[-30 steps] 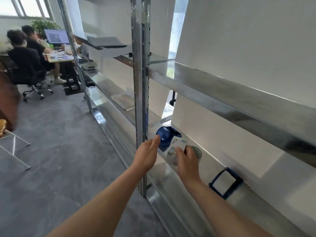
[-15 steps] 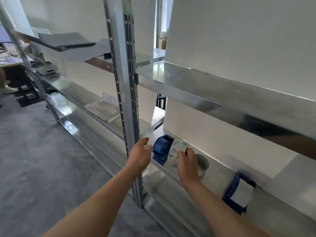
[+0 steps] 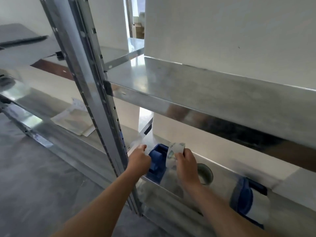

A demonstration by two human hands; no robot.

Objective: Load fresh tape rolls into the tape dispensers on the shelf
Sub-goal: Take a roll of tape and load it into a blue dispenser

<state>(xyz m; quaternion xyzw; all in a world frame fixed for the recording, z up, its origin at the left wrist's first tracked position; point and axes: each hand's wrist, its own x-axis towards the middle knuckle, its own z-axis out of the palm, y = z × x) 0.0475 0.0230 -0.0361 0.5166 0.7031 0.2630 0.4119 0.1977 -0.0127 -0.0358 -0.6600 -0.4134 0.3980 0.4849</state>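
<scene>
The shelf (image 3: 205,89) and upright post (image 3: 95,103) are bright sheet metal, smooth and glossy, with blurred reflections. The tape dispenser (image 3: 156,162) is smooth blue plastic. The tape roll (image 3: 174,150) is clear and shiny. The paper sheets (image 3: 73,122) are matt cream. The floor (image 3: 42,177) is matt, mottled grey.

I count two blue tape dispensers: the near dispenser (image 3: 156,165) between the left hand (image 3: 139,159) and right hand (image 3: 185,165), the far dispenser (image 3: 243,196) well right of both. Two loose tape rolls: the held roll (image 3: 175,149) in the right fingers (image 3: 186,152), the lying roll (image 3: 210,176) just right of them.
</scene>
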